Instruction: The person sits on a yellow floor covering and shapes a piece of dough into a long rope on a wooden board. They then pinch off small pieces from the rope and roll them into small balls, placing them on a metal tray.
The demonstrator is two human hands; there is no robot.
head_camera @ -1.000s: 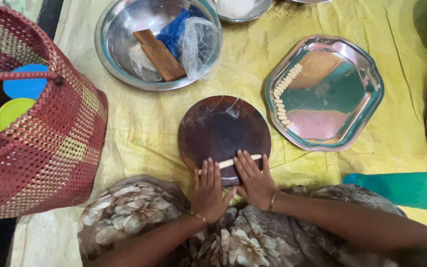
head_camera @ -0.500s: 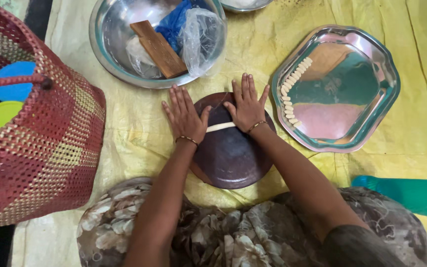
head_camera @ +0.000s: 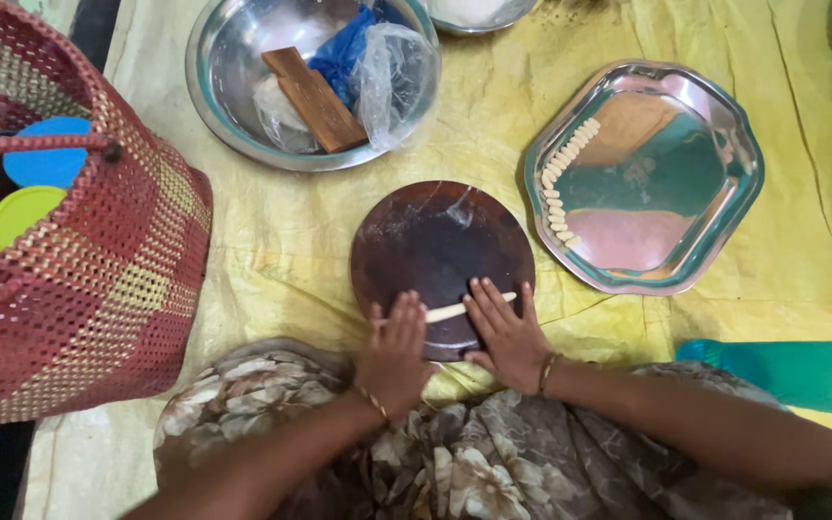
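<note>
Both hands lie flat on the near edge of the round dark wooden board (head_camera: 442, 258) at the middle of the frame: the left hand (head_camera: 395, 354) with fingers held together, the right hand (head_camera: 507, 333) with fingers slightly spread, palms down. Between them a thin pale rope of dough (head_camera: 456, 310) shows on the board, its ends covered by the fingers, so its full length cannot be made out. To the upper right of the board sits a shiny steel tray (head_camera: 715, 154) with a curved row of small pale dough pieces (head_camera: 562, 178) along its left rim. At the upper middle a steel bowl (head_camera: 233, 67) holds a brown wooden block (head_camera: 314, 100) and crumpled clear and blue plastic bags (head_camera: 377, 58). A red woven basket (head_camera: 98, 279) fills the left side, with a blue lid (head_camera: 45, 166) and a green lid (head_camera: 21, 214) inside; its depths are dark. Everything rests on a yellow cloth (head_camera: 272, 241). A teal cloth (head_camera: 792, 371) lies at the lower right. Another bowl at the top edge and something brown at the right edge are cut off. The patterned lap fabric (head_camera: 455, 462) hides the board's nearest rim.
</note>
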